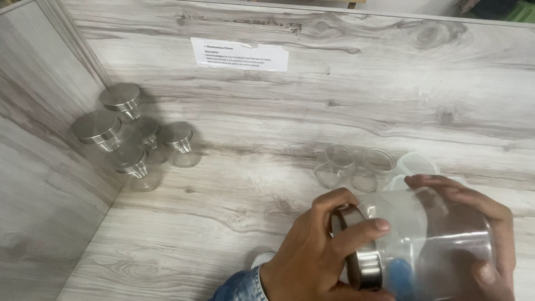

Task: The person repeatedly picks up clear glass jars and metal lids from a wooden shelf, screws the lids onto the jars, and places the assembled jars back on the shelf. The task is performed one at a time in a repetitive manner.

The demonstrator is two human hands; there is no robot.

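Observation:
A large clear glass jar [440,239] lies tilted on its side at the lower right, its mouth to the left. My right hand [485,228] wraps around the jar's body. My left hand [312,256] grips the round steel lid [356,245] sitting at the jar's mouth, thumb over its rim. Something blue shows through the glass near the lid.
Several lidded glass jars [131,136] cluster in the back left corner. Two open small glass jars [334,167] and a clear plastic container [415,164] stand behind my hands. Another steel lid [262,259] lies beside my left wrist. A paper sheet [239,54] is taped to the wooden back wall.

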